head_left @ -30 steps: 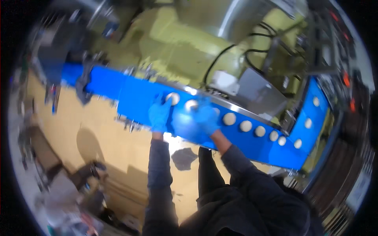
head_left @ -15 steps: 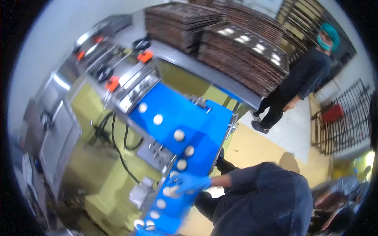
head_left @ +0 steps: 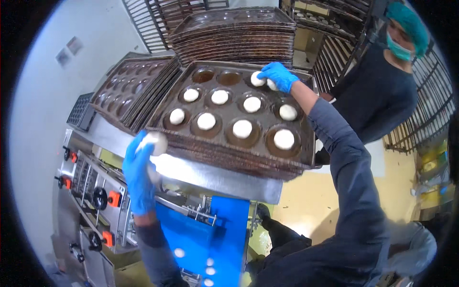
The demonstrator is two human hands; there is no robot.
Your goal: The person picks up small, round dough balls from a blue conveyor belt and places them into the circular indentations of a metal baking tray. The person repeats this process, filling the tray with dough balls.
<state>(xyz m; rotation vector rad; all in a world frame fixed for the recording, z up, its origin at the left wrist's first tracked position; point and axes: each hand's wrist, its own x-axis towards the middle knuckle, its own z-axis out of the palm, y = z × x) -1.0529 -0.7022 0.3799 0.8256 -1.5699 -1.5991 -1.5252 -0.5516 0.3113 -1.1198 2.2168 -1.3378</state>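
Observation:
My left hand (head_left: 138, 172), in a blue glove, is closed around white dough balls (head_left: 154, 142) at the near left of the top baking tray (head_left: 224, 148). A second ball shows partly below the first, against the palm. Over the tray's far row, my gloved right hand (head_left: 278, 76) has its fingers on two dough balls (head_left: 257, 79), low at the wells. Whether these balls touch the tray I cannot tell. In the middle and near rows each round well holds one dough ball (head_left: 243, 128). Two wells (head_left: 228, 78) at the far left show bare dark metal.
More stacked trays stand at the left (head_left: 125, 88) and behind (head_left: 234, 21). Below the steel table edge (head_left: 215, 177) runs a blue conveyor belt (head_left: 227, 229) carrying several dough balls. A person (head_left: 382, 91) in a green hair cover stands close at the right. Tall racks rise behind.
The view has swung from the belt to the tray stack. Both hands have left the belt with dough balls and are now at the tray, the right one over its far row.

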